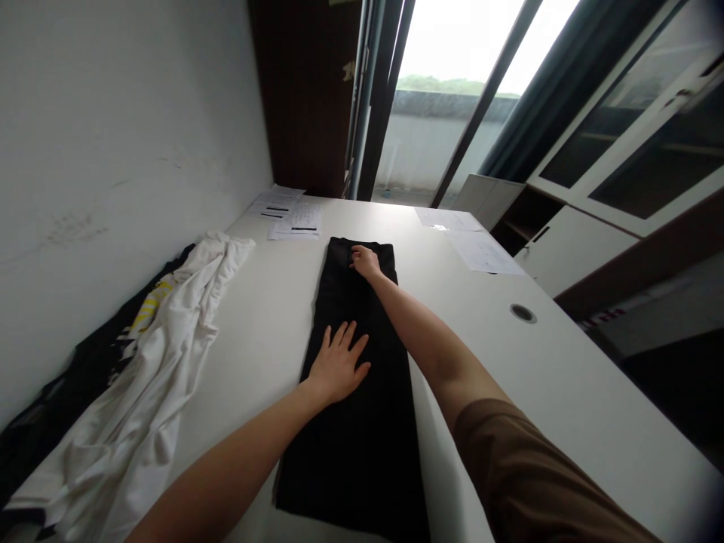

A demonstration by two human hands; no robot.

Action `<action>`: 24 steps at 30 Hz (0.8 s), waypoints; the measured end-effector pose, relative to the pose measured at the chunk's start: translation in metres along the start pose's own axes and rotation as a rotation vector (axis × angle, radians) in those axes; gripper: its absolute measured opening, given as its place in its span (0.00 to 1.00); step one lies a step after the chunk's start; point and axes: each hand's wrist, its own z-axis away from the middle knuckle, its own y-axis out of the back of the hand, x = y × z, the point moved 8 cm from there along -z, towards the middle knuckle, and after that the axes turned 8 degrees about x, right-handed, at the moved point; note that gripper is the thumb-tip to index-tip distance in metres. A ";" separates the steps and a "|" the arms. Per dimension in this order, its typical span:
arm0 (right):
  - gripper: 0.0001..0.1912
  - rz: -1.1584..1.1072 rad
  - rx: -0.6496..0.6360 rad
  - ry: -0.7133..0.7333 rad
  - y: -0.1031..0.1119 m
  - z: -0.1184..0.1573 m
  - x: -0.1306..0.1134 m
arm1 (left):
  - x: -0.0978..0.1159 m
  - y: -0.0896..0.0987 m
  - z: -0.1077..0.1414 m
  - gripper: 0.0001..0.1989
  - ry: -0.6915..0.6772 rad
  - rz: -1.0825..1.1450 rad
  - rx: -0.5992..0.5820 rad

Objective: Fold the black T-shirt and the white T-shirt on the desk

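Both hands are on the black garment, which lies folded in a long strip down the middle of the white bench (452, 283). From where I stand, the left hand (338, 368) is spread, palm down, fingers apart, on the near half of the garment (362, 460), gripping nothing. Farther off, the right hand (366, 262) sits near the garment's far end with its fingers curled; I can't tell whether it pinches any cloth. A brown sleeve (526, 460) covers the upper right arm. Along the wall (113, 113), to the left, a crumpled white garment (152, 400) lies beside dark clothes (73, 377), with a yellow print (148, 305) showing between them. Some papers (299, 215) lie at the bench's far left, and other sheets (480, 251) at the far right, near a round cable hole (523, 313). Beyond stand a glass door (446, 105), a dark curtain (526, 105) and a white cabinet (588, 241).
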 end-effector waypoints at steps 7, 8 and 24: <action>0.14 0.121 0.109 -0.092 0.017 0.015 0.031 | 0.000 0.001 0.000 0.30 0.014 0.010 0.006; 0.13 0.192 0.153 -0.083 0.024 0.015 0.034 | 0.000 0.001 0.000 0.30 0.016 0.009 0.004; 0.16 0.269 0.074 -0.151 0.025 -0.033 0.047 | 0.001 0.001 -0.003 0.30 0.020 0.004 0.013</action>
